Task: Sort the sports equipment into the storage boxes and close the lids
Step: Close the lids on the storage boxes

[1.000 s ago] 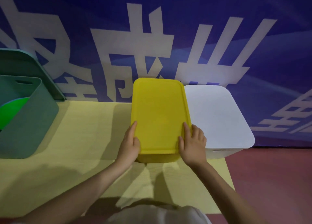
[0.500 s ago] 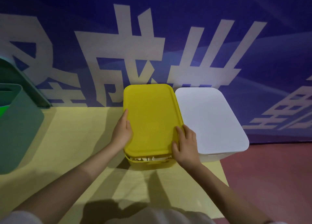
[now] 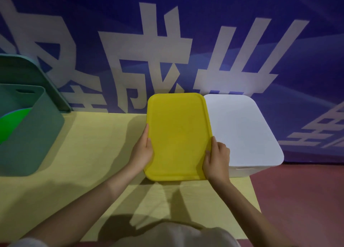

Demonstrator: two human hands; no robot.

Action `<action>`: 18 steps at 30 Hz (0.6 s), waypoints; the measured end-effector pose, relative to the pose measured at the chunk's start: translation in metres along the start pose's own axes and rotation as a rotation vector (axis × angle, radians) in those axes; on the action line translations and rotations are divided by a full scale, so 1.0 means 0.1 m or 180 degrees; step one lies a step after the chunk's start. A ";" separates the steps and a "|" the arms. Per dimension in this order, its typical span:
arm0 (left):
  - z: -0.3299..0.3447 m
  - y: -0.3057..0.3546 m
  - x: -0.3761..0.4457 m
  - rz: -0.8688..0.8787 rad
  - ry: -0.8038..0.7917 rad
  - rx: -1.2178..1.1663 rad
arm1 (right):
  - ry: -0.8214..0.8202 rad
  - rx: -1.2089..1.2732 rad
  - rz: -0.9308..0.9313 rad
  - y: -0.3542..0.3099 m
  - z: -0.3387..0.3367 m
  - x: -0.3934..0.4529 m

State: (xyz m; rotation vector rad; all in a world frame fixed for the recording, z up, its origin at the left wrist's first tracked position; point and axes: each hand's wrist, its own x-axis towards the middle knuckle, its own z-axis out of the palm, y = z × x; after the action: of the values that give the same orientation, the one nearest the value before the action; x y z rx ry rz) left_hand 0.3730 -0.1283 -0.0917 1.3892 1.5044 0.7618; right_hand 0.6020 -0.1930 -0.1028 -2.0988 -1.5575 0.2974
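Hands on both long edges of yellow lid [image 3: 177, 135]: left hand [image 3: 142, 152] w/ fingers laid straight along lid's left edge, thumb on top near the rim; right hand [image 3: 216, 158] w/ thumb on top at right edge, fingers curled round that edge, so it grips the lid. Lid lies flat and hides whatever's under it; yellow box itself not visible from this angle, so can't tell if lid is fully seated. White box [image 3: 245, 169] sits just beside on the right, touching or nearly touching the yellow lid, w/ its white lid [image 3: 240, 127] already on. Both stand at the back of a pale yellow mat [image 3: 89, 153], against a blue banner [image 3: 242, 32] w/ big white characters. Far left, well apart from the other two: green box [image 3: 35, 135], open-topped, w/ a bright green item [image 3: 13, 124] inside, too cut off to say what it is. Green lid [image 3: 28, 75] leans upright behind that box against the banner. Dark red floor [image 3: 297, 200] to the right of the mat. Forearms bare; light fabric at the bottom edge.
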 end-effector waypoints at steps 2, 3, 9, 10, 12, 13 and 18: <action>0.02 -0.01 -0.04 0.0052 0.0036 0.0031 | 0.0100 -0.0207 -0.0014 -0.01 0.05 -0.04; 0.02 0.00 -0.03 0.0058 0.0042 0.0048 | 0.0105 -0.0254 -0.0023 -0.02 0.06 -0.02; 0.04 0.11 0.19 0.0044 0.0209 0.0215 | -0.0005 -0.0561 0.0016 -0.16 0.04 0.19; 0.05 0.09 0.15 0.0052 0.0227 0.0247 | 0.0029 -0.0572 -0.0039 -0.14 0.05 0.16; 0.07 0.02 0.05 0.0139 0.0285 0.0300 | 0.0171 -0.0626 -0.0188 -0.08 0.07 0.07; 0.07 0.00 0.01 0.0179 0.0300 0.0310 | 0.0191 -0.0646 -0.0242 -0.05 0.07 0.02; 0.04 0.06 0.19 0.0224 0.0262 0.0512 | 0.0158 -0.0708 -0.0193 -0.11 0.11 0.16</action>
State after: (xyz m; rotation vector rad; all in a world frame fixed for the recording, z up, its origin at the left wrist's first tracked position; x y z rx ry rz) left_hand 0.3803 -0.1096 -0.0919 1.5535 1.6171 0.7631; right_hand 0.5934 -0.1728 -0.1044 -2.2006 -1.6876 0.0516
